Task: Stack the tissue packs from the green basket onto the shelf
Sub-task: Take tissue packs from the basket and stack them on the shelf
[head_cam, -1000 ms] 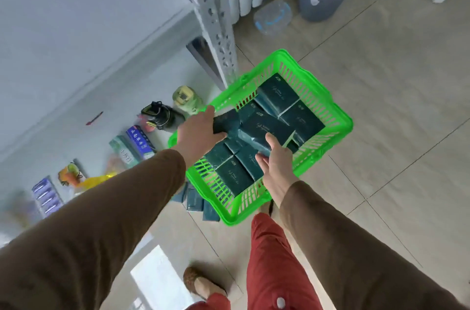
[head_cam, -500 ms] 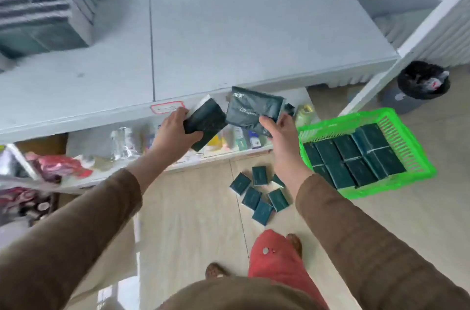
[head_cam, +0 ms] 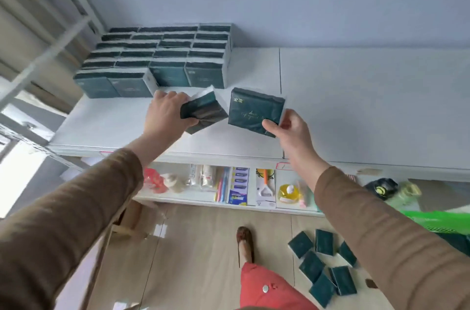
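Left hand (head_cam: 166, 116) raised over the white shelf (head_cam: 356, 106), fingers curled round one dark green tissue pack (head_cam: 203, 112), gripped at its near end, the pack tilted and a white edge showing at its top. Right hand (head_cam: 292, 131) alongside, pinching a second tissue pack (head_cam: 254, 111) by its lower right corner, thumb on the printed face, pack held nearly flat toward the camera. Both packs above the shelf board, apart from each other and just in front of the stacked rows (head_cam: 162, 60) already standing at the back left against the wall.

Probably light and soft: wrapper of the left pack creased and shiny where squeezed, so likely slippery film over a compressible filling. Not fragile, but easily dented by a hard pinch. Better taken across the short sides, thumb on one face and fingers on the other, than by a corner, where a pack may swing or slide out. Flat faces and squared edges good for stacking upright against the existing row.

Green basket (head_cam: 437, 220) only a blurred sliver at the right edge; more loose packs (head_cam: 323, 264) lying on the floor below.
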`<act>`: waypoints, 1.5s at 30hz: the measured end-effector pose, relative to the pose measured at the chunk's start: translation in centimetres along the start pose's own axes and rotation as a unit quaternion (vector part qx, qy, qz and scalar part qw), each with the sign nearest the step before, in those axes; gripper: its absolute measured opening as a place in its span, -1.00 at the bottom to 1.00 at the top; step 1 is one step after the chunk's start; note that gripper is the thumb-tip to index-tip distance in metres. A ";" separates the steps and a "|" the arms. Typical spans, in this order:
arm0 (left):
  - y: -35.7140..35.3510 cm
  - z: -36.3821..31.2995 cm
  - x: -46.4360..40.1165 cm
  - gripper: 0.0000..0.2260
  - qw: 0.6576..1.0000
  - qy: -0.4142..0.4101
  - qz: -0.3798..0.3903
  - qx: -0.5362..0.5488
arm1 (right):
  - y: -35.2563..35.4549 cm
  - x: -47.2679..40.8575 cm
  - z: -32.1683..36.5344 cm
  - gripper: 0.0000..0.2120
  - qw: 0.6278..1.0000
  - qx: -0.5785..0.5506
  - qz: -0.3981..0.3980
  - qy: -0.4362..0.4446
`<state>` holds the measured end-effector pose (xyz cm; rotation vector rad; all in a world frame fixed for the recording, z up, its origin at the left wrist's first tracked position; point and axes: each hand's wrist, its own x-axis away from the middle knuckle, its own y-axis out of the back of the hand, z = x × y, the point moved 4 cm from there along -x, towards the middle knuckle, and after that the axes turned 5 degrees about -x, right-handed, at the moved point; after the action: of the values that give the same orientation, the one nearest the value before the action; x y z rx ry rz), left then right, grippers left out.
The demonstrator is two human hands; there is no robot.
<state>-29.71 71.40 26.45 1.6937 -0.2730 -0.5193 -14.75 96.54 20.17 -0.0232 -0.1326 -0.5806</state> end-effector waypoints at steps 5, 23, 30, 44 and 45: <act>-1.3 5.1 -8.4 -0.59 0.998 -0.025 0.004 -0.050 | -5.5 -7.4 0.0 -0.61 0.999 0.034 0.021 0.000; -4.1 13.2 -16.5 -0.52 0.987 -0.106 0.039 -0.112 | -17.7 -15.0 -1.8 -0.58 0.979 0.197 -0.050 0.029; -3.7 13.1 -15.9 -0.53 0.983 -0.149 0.026 -0.101 | -18.5 -13.8 -1.6 -0.44 0.978 0.173 -0.117 0.003; -4.8 -11.8 -3.9 -0.55 0.920 -0.388 0.036 0.047 | 2.7 6.5 -0.6 -0.70 0.884 0.430 -0.178 0.038; -5.2 -14.2 -2.4 -0.56 0.913 -0.404 0.037 0.052 | 5.0 8.1 -1.3 -0.71 0.879 0.441 -0.181 0.029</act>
<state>-25.50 85.87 23.51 1.4811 -0.9709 -1.1534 -5.18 96.20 20.06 0.9270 -0.3394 -0.8514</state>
